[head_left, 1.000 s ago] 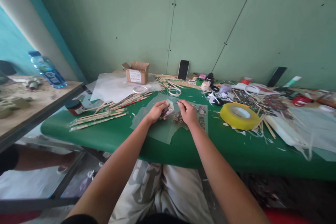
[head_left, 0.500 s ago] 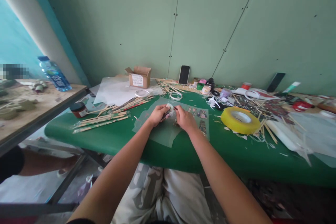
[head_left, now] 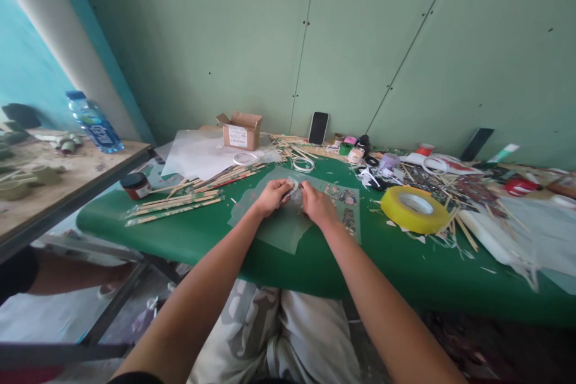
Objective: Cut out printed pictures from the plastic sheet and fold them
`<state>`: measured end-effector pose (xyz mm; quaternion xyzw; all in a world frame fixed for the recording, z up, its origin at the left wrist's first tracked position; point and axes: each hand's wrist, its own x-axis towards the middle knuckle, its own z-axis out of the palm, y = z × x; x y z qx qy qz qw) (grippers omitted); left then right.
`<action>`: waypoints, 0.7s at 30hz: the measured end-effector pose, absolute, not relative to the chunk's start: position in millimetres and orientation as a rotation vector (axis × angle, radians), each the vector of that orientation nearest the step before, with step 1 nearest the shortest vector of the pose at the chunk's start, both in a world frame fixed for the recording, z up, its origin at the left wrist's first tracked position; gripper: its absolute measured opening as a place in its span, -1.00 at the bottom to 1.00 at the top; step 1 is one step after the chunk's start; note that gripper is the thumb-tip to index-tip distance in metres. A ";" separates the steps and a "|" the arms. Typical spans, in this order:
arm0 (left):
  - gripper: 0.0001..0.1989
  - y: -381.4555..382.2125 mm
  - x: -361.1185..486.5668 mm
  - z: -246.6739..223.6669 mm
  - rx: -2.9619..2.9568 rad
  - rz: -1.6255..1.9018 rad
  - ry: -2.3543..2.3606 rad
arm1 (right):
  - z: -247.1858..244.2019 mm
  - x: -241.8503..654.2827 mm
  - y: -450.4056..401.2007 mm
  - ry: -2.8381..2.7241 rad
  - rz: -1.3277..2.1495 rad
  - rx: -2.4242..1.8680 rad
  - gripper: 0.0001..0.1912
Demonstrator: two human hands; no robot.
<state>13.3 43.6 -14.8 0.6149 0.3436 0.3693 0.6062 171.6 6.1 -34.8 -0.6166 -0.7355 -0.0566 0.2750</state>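
While pinching the small pale piece (head_left: 294,185) in left fingers (head_left: 279,185) above translucent sheets (head_left: 285,237), with right fingers (head_left: 306,188) closed beside it, can't tell on what; could tear it by tugging unevenly.

On the green-covered table (head_left: 180,243), translucent plastic sheets (head_left: 283,239) lie front-centre, between the thin pale wooden sticks (head_left: 175,207) on the left and the wide yellow tape roll (head_left: 391,210) on the right. Behind the sticks is a white paper sheet (head_left: 193,153); the small brown cardboard box (head_left: 243,135) seems to stand on its rear part. Right of the box, a black-screened rectangular phone (head_left: 319,128) leans against the pale green wall (head_left: 247,30).
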 end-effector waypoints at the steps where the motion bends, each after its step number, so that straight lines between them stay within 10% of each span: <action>1: -0.71 43.7 13.3 -15.0 1.424 0.859 0.794 | -34.3 171.3 5.8 -1.977 -0.151 -1.663 -0.72; 21: -0.72 37.8 14.2 -11.8 1.521 0.763 0.841 | -28.1 172.3 4.8 -1.882 -0.128 -1.666 -0.73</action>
